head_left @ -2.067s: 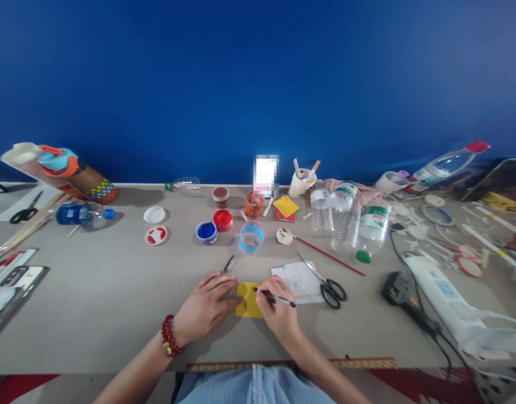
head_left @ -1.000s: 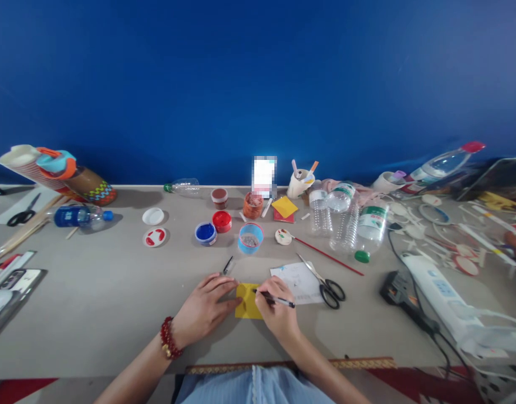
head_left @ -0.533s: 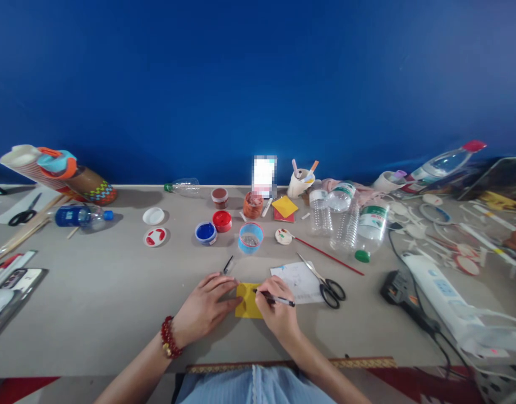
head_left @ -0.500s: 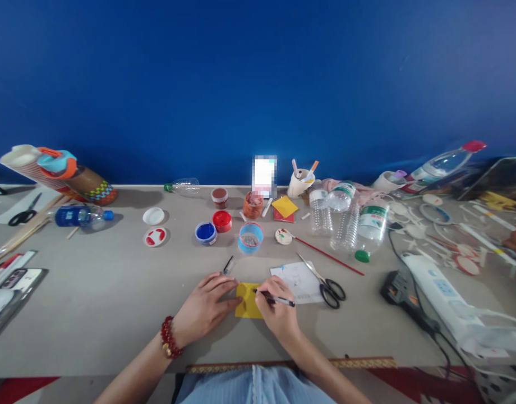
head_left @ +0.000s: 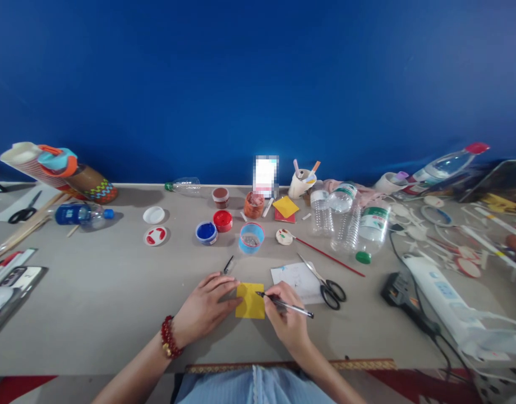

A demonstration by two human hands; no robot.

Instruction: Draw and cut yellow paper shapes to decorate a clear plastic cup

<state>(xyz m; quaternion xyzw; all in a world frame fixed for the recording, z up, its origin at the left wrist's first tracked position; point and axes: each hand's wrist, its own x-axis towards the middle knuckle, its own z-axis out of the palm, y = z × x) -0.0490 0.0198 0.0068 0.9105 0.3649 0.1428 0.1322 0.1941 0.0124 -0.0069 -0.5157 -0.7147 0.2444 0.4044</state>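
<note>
A small yellow square of paper (head_left: 253,303) lies flat on the table in front of me. My left hand (head_left: 210,306) rests with its fingers stretched out, their tips on the paper's left edge. A pen (head_left: 288,306) is pinched in my right hand (head_left: 289,317), at the right of the paper, and its tip points over the paper's upper right part. Beyond the paper lies a dark pen cap (head_left: 228,265). A white printed sheet (head_left: 298,283) is partly under black-handled scissors (head_left: 331,292), to the right of my right hand.
Behind stand open paint jars, blue (head_left: 206,232) and red (head_left: 222,220), and a blue cup (head_left: 252,238). A long red paintbrush (head_left: 325,253) lies to the right. Plastic bottles (head_left: 373,227) and a white power strip (head_left: 443,297) crowd the right side. A water bottle (head_left: 79,215) lies at the left.
My right hand has shifted right with the pen, uncovering the paper's right side. The pen's tip has moved slightly right. My left hand has stayed in place.
</note>
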